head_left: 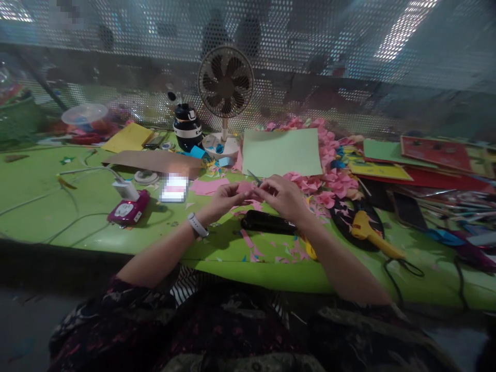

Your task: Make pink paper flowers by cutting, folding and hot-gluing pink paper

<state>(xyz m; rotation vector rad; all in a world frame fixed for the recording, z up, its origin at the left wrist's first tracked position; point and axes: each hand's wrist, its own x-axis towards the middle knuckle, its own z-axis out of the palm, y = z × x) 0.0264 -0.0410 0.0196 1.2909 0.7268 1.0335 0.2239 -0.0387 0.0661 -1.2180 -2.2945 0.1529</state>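
Note:
My left hand pinches a small piece of pink paper between thumb and fingers. Close beside it, my right hand is closed round a thin, pointed metal tool, whose tip sticks out up and to the left; its kind is hard to tell. The fingertips of both hands meet at the paper. Just below them lies a black stapler-like object. Several pink paper strips rest left of my hands. A light green sheet lies beyond them, with many pink paper flowers around its right side.
A fan and a dark bottle stand at the back. On the left are a purple power block with cables and a blurred bright screen. A yellow glue gun lies right, beside stacked coloured sheets. Paper scraps litter the front.

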